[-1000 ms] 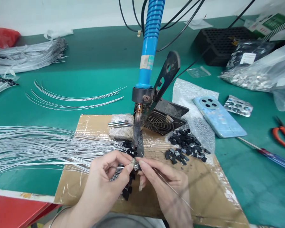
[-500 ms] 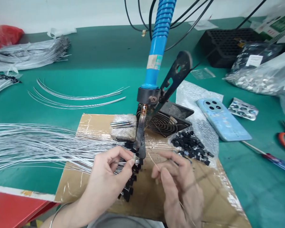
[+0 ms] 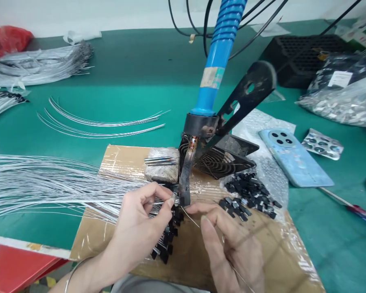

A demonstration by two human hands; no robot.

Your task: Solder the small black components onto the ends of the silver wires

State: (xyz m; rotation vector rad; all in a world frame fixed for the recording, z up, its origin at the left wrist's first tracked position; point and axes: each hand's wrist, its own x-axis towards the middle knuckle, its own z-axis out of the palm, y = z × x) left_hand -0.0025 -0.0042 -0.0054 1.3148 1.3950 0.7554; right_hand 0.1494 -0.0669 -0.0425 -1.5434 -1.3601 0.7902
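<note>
My left hand [image 3: 140,226] pinches a small silvery part on a wire end, held right at the tip of the blue-handled soldering iron [image 3: 215,69], which stands tilted in a black stand [image 3: 247,91]. My right hand [image 3: 228,244] is closed on a thin strand of solder wire [image 3: 190,215] whose free end points at the iron tip. A string of small black components [image 3: 167,240] hangs below my left fingers. Everything rests over a taped cardboard sheet [image 3: 271,252].
A fan of grey wires [image 3: 49,183] spreads left. A pile of black components [image 3: 250,193] lies on a plastic bag. A blue phone [image 3: 295,156], a screwdriver [image 3: 354,207], a black fan grille [image 3: 219,158], wire bundles [image 3: 39,65] and bags [image 3: 341,97] surround the green mat.
My right hand drew back from the iron tip, then returned with the solder wire toward it. My left hand stayed at the tip. The view shifted left.
</note>
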